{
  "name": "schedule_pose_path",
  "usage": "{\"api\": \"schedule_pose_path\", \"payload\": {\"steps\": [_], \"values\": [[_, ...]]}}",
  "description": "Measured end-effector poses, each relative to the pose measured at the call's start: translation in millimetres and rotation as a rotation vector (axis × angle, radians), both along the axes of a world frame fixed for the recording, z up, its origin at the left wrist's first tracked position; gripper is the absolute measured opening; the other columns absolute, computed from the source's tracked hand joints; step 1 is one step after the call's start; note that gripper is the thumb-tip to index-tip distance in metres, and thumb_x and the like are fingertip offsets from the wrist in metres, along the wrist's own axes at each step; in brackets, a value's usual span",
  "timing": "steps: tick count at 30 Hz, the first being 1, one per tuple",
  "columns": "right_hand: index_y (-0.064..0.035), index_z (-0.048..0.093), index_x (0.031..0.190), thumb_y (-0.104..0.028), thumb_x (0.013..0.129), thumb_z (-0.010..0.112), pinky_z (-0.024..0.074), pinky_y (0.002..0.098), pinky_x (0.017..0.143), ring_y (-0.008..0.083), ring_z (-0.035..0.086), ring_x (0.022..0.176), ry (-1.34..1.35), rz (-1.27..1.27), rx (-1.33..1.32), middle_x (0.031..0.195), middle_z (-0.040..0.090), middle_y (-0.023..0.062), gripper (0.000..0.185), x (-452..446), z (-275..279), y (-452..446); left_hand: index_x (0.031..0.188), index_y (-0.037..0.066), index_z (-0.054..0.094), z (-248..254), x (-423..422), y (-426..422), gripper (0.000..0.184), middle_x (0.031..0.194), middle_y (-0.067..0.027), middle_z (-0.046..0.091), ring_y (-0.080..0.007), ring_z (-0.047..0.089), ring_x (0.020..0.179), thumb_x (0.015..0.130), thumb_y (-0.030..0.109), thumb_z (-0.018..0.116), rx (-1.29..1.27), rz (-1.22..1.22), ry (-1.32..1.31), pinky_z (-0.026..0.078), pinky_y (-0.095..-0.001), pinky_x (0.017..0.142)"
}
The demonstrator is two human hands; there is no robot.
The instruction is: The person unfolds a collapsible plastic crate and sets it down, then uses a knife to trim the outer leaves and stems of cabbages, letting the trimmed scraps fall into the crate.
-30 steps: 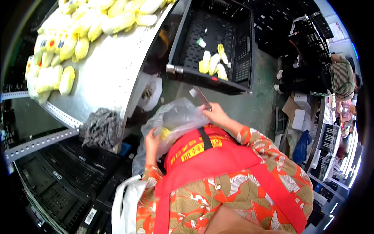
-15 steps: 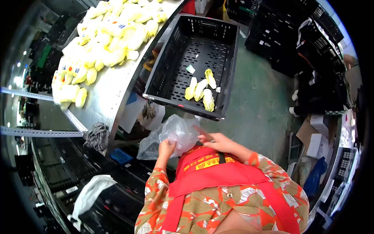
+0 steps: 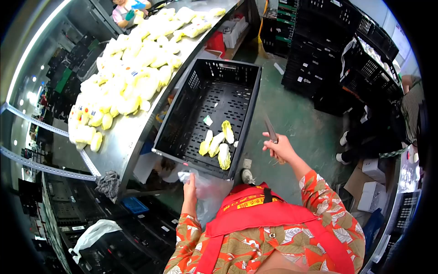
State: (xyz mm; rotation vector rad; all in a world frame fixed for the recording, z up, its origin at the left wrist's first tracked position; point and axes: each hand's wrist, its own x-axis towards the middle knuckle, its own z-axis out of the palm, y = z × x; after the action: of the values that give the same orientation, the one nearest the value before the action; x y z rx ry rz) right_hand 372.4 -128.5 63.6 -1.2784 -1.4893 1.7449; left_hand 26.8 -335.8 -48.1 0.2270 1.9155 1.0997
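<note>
A clear plastic bag (image 3: 211,194) hangs from my left hand (image 3: 190,192), whose fingers are pinched on its top edge. Out to the right, over the green floor, my right hand (image 3: 280,148) grips a knife (image 3: 271,130) with its blade pointing up and away from me. In front of me is a black plastic crate (image 3: 205,168) with slotted base. Several small yellow-white cabbage pieces (image 3: 215,144) and a small white-green scrap (image 3: 208,120) lie inside it.
A metal table (image 3: 122,145) at left bears a heap of wrapped napa cabbages (image 3: 132,77). Someone with a teal glove (image 3: 130,15) is at its far end. Stacked black crates (image 3: 310,55), a broom (image 3: 260,43) and a person in dark trousers (image 3: 372,137) are beyond, to the right.
My right hand has moved away from the bag, out to the right with the knife. My left hand still holds the bag, now lower. The view has tilted up, showing more of the table.
</note>
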Motion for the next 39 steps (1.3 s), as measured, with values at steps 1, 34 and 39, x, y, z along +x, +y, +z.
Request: {"api": "schedule_pose_path", "payload": {"steps": [1, 34, 39], "values": [[0.0021, 0.048, 0.126, -0.015, 0.083, 0.059, 0.0405, 0.0202, 0.040, 0.0064, 0.052, 0.047, -0.014, -0.004, 0.002, 0.075, 0.065, 0.0064, 0.047, -0.7, 3.6, 12.0, 0.092, 0.000, 0.062, -8.4, 6.4, 5.5, 0.050, 0.073, -0.0017, 0.054, -0.0114, 0.047, 0.061, 0.086, 0.049, 0.057, 0.002, -0.004, -0.014, 0.038, -0.0266, 0.053], [-0.0007, 0.054, 0.121, -0.012, 0.077, 0.067, 0.0404, 0.0197, 0.040, 0.0060, 0.052, 0.050, -0.153, 0.175, -0.370, 0.093, 0.064, 0.0077, 0.048, 192.5, -93.1, 388.9, 0.104, 0.001, 0.063, -110.3, 299.8, 374.2, 0.058, 0.100, -0.0232, 0.063, -0.0369, 0.059, 0.100, 0.071, 0.048, 0.065, -0.463, -0.589, 0.398, 0.046, -0.0416, 0.087], [-0.0060, 0.047, 0.128, -0.011, 0.065, 0.078, 0.0435, 0.0222, 0.042, 0.0096, 0.057, 0.057, -0.137, 0.322, -0.425, 0.109, 0.058, 0.0116, 0.070, 166.3, -127.6, 421.3, 0.100, 0.000, 0.064, -101.3, 346.1, 510.1, 0.035, 0.086, -0.0103, 0.067, -0.0171, 0.063, 0.077, 0.073, 0.021, 0.070, -0.051, -0.484, -0.008, 0.050, -0.0320, 0.070]]}}
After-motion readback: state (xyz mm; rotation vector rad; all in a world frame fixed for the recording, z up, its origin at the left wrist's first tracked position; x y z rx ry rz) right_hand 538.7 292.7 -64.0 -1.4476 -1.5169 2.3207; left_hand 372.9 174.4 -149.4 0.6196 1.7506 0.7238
